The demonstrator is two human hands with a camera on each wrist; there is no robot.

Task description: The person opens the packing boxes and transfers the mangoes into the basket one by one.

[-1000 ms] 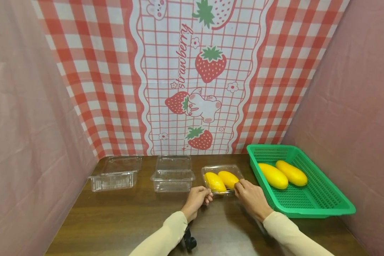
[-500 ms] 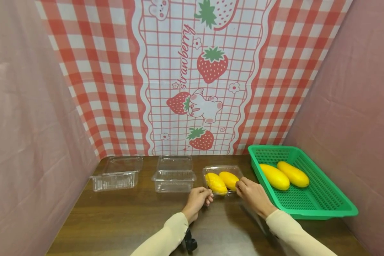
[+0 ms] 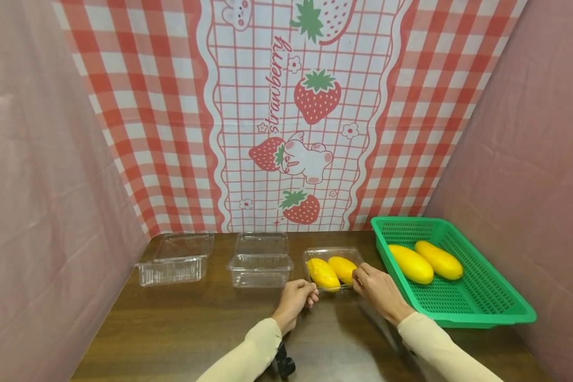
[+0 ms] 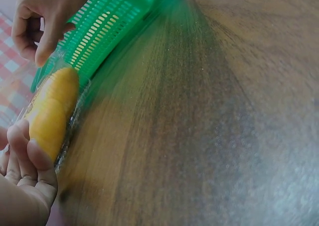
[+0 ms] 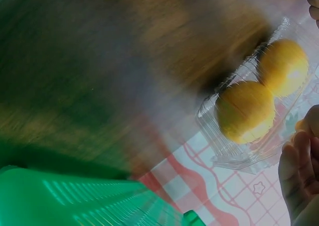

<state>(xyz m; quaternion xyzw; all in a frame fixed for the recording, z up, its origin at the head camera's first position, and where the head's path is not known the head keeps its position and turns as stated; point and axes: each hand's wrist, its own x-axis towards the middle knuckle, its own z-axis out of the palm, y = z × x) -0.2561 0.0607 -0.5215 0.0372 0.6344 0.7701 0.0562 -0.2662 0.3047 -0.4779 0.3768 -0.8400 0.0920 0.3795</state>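
Observation:
Two yellow mangoes (image 3: 323,274) lie side by side in a clear plastic clamshell box (image 3: 331,252), the rightmost of the boxes. At its front left corner, my left hand (image 3: 295,301) pinches the edge between thumb and fingers. My right hand (image 3: 379,292) holds the front right corner with bent fingers. In the right wrist view, the box's ribbed clear wall (image 5: 209,117) shows beneath the fruit. Clear plastic also lies over the mangoes (image 4: 50,116) in the left wrist view. Whether the lid is fully pressed down is hard to tell.
A green basket (image 3: 477,320) on the right holds two more yellow mangoes (image 3: 439,260). Two clear boxes, a middle box (image 3: 260,276) and a left box (image 3: 172,270), stand with lids raised. A black object (image 3: 284,363) sits by the left sleeve. A checked cloth (image 3: 162,132) hangs behind the table.
Both hands stay at the box's front corners, with hardly any movement. The head view has shifted slightly, so everything appears a little farther right.

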